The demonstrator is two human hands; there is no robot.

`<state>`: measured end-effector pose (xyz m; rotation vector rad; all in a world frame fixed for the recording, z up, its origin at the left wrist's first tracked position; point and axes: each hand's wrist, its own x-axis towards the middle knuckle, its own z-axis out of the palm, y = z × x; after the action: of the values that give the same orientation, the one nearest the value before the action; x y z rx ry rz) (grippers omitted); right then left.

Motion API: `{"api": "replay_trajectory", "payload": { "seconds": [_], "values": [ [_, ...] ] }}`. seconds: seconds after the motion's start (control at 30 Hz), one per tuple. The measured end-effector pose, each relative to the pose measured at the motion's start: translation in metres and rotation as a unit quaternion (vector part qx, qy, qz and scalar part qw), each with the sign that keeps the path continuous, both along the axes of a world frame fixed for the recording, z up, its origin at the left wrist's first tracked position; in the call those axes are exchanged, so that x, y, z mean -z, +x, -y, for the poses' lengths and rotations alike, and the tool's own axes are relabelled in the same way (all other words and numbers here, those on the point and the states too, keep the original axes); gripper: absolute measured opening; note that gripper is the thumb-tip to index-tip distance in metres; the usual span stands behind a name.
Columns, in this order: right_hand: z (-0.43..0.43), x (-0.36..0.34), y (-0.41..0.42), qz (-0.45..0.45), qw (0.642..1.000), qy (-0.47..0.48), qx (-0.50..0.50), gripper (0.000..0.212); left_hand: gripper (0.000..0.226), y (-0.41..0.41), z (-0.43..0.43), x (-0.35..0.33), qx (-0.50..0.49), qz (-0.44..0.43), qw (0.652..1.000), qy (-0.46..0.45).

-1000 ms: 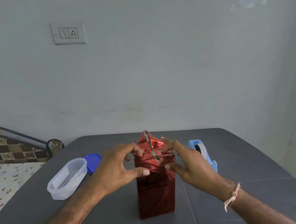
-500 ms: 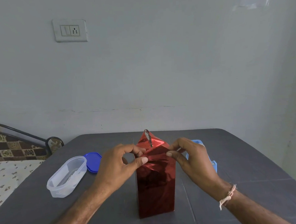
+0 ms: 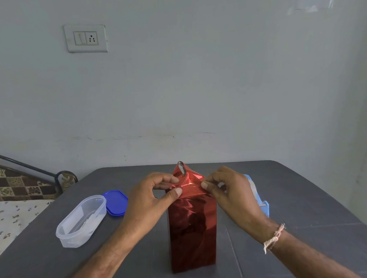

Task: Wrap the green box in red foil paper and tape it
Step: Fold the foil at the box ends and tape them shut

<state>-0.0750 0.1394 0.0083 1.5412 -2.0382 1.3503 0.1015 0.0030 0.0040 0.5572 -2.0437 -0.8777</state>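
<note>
A tall box stands upright on the grey table (image 3: pixel 310 195), fully covered in red foil paper (image 3: pixel 192 230); no green shows. The foil's top end rises in a loose crumpled peak with a silver underside showing at its tip. My left hand (image 3: pixel 151 196) pinches the foil at the top left corner between thumb and fingers. My right hand (image 3: pixel 231 191) pinches the top right corner the same way. A light blue tape dispenser (image 3: pixel 258 196) sits just behind my right hand, mostly hidden by it.
A clear plastic oval container (image 3: pixel 81 221) lies on the table to the left, with its blue lid (image 3: pixel 115 203) beside it. A bed with a patterned cover (image 3: pixel 8 205) borders the table's left side. A wall stands close behind the table.
Both hands have closed from spread fingers into pinches on the foil's top corners. The peak of the foil has been pressed lower and flatter at the front.
</note>
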Motion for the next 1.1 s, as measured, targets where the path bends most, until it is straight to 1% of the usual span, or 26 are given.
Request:
{"api": "replay_trajectory", "payload": {
  "seconds": [0.13, 0.23, 0.33, 0.47, 0.53, 0.67, 0.77, 0.87, 0.93, 1.03, 1.1],
  "values": [
    [0.001, -0.006, 0.001, -0.003, 0.999, 0.032, 0.024, 0.012, 0.023, -0.003, 0.002, -0.002, 0.005, 0.005, 0.999, 0.040],
    [0.001, -0.009, 0.002, 0.009, 0.998, 0.048, 0.034, 0.015, 0.022, -0.006, 0.007, 0.000, 0.019, 0.010, 0.998, 0.061],
    [0.002, -0.012, 0.003, 0.030, 0.997, 0.056, 0.036, 0.014, 0.017, -0.008, 0.011, 0.000, 0.061, 0.015, 0.991, 0.118],
    [0.006, -0.009, 0.002, 0.101, 0.993, 0.058, 0.017, 0.012, 0.015, -0.006, 0.011, -0.005, 0.106, 0.034, 0.982, 0.155],
    [0.010, -0.006, 0.001, 0.143, 0.988, 0.058, -0.002, 0.012, 0.015, -0.005, 0.012, -0.008, 0.124, 0.054, 0.978, 0.159],
    [0.015, -0.007, -0.001, 0.193, 0.979, 0.066, -0.022, 0.012, 0.019, -0.007, 0.013, -0.015, 0.154, 0.084, 0.969, 0.171],
    [0.018, -0.008, -0.003, 0.222, 0.972, 0.071, -0.033, 0.012, 0.032, -0.012, 0.016, -0.016, 0.155, 0.075, 0.968, 0.185],
    [0.021, -0.007, -0.005, 0.249, 0.965, 0.071, -0.041, 0.013, 0.057, -0.020, 0.020, -0.012, 0.139, 0.055, 0.964, 0.219],
    [0.022, -0.006, -0.006, 0.259, 0.962, 0.070, -0.049, 0.012, 0.072, -0.027, 0.022, -0.011, 0.120, 0.057, 0.959, 0.250],
    [0.025, -0.005, -0.008, 0.262, 0.961, 0.067, -0.052, 0.012, 0.082, -0.037, 0.025, -0.012, 0.080, 0.062, 0.960, 0.260],
    [0.028, -0.004, -0.011, 0.266, 0.960, 0.066, -0.060, 0.012, 0.079, -0.043, 0.026, -0.014, 0.077, 0.064, 0.959, 0.265]
  ]
}}
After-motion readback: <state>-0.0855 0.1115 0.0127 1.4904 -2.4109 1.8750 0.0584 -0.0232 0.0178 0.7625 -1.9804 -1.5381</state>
